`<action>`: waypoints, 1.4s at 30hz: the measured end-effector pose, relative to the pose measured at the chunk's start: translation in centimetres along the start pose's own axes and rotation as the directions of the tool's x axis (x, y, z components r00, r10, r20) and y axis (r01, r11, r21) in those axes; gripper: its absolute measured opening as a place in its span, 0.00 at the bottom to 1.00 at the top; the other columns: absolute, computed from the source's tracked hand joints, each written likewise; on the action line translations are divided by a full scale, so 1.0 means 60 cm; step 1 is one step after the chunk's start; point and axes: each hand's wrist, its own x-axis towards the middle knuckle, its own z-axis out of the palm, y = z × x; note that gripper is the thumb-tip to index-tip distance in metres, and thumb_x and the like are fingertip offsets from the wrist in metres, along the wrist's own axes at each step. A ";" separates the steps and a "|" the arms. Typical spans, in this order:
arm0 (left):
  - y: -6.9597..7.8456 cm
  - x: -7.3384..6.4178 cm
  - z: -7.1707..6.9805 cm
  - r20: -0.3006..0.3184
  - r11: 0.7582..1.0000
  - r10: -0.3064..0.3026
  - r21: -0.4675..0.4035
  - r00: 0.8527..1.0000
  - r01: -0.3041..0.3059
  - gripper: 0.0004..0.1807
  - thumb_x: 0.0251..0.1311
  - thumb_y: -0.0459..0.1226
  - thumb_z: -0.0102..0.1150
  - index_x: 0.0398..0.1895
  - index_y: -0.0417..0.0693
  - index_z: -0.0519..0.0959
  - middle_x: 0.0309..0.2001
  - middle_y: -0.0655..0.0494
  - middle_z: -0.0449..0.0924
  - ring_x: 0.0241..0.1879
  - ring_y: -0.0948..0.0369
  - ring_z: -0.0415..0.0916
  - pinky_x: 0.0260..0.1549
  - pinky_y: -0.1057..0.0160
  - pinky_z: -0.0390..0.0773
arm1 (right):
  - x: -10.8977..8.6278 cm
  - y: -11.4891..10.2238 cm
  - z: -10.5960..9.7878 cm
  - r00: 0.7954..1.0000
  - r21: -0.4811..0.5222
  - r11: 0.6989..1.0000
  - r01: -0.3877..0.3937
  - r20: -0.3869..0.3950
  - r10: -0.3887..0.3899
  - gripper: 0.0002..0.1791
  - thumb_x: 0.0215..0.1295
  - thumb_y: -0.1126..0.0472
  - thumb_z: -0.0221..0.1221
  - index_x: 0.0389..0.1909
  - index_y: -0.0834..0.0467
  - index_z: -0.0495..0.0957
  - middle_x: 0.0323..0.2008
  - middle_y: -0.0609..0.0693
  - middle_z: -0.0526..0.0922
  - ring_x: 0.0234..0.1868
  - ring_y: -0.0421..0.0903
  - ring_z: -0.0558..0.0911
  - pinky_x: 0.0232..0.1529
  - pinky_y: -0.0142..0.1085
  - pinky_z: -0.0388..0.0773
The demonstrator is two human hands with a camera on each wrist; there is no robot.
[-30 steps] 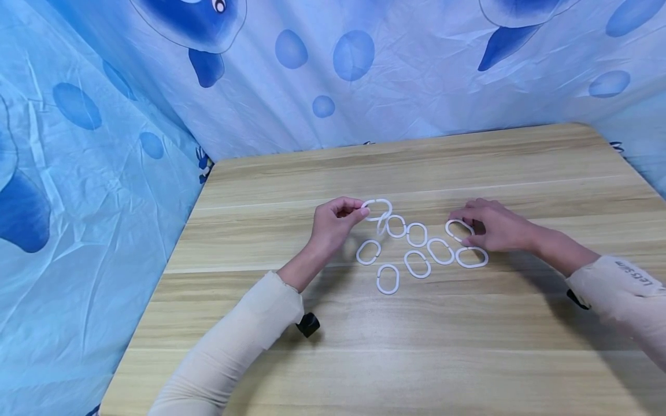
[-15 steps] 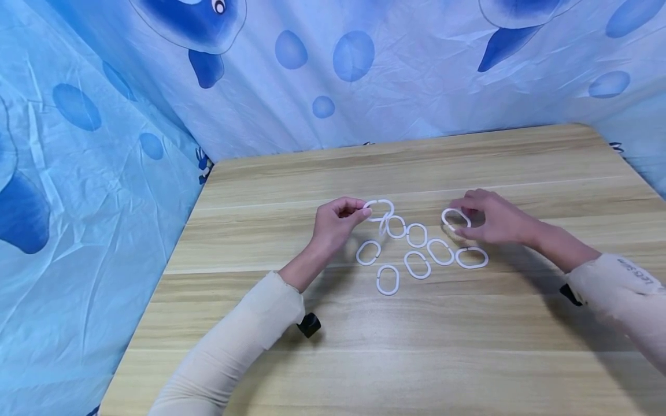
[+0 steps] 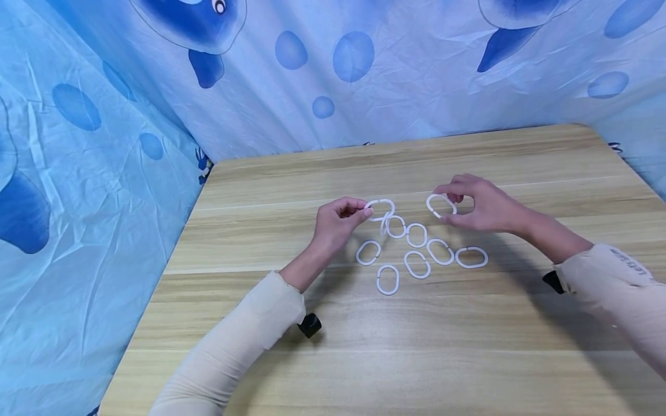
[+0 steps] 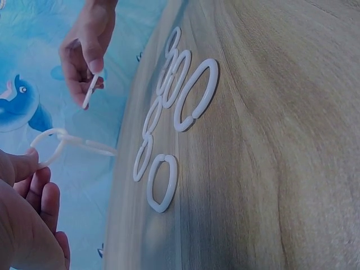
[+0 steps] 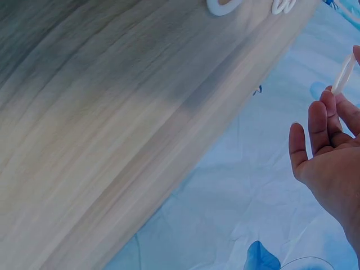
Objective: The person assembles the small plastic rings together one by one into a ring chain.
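Above the wood-grained bench (image 3: pixel 359 358), a linked pair of white oval rings (image 3: pixel 385 200) hung from a person's left hand (image 3: pixel 335 224), the thumb and fingertips pinching one end of the upper ring. The lower ring (image 4: pixel 93 145) hooked through it and dangled; whether its tip met the bench could not be told.

Right of the linked pair, a little apart, the right hand (image 3: pixel 489 203) pinched a single ring (image 3: pixel 429 200), thumb on the near edge and a finger on the far one, its other fingers loosely bent. This ring had just changed place: half a second earlier it was farther right and nearer the rightmost ring (image 3: pixel 472 267), and it had since come up and left toward the linked pair. So each hand held a ring clear of the bench, and the right-hand one appeared unjoined.

Seven more rings (image 3: pixel 418 277) lay scattered on the bench, nearer the wearer than the linked pair and mostly to its right. Beyond the linked pair hung a blue curtain (image 3: pixel 416 115) printed with whales.
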 end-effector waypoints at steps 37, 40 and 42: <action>0.004 -0.001 0.012 0.033 1.000 0.023 -0.016 0.999 -0.023 0.09 0.54 0.36 0.70 0.37 0.41 0.85 0.33 0.54 0.83 0.32 0.66 0.75 0.34 0.70 0.76 | 0.089 -0.068 0.033 0.963 0.029 0.974 0.223 -0.163 -0.215 0.25 0.44 0.62 0.72 0.46 0.64 0.82 0.25 0.51 0.74 0.31 0.46 0.72 0.34 0.35 0.66; 0.005 -0.002 0.013 0.042 0.999 0.029 -0.014 0.999 -0.029 0.10 0.54 0.36 0.69 0.38 0.40 0.84 0.33 0.53 0.83 0.32 0.65 0.75 0.34 0.71 0.75 | 0.090 -0.072 0.036 0.962 0.010 0.974 0.226 -0.161 -0.222 0.25 0.44 0.61 0.72 0.46 0.65 0.82 0.25 0.51 0.74 0.31 0.46 0.72 0.34 0.36 0.67; 0.006 -0.002 0.013 0.051 0.999 0.034 -0.012 0.998 -0.034 0.11 0.55 0.36 0.69 0.39 0.38 0.84 0.34 0.53 0.83 0.32 0.65 0.75 0.34 0.71 0.75 | 0.091 -0.075 0.038 0.961 -0.022 0.974 0.227 -0.157 -0.227 0.25 0.44 0.60 0.72 0.46 0.64 0.82 0.25 0.50 0.74 0.31 0.46 0.72 0.35 0.38 0.67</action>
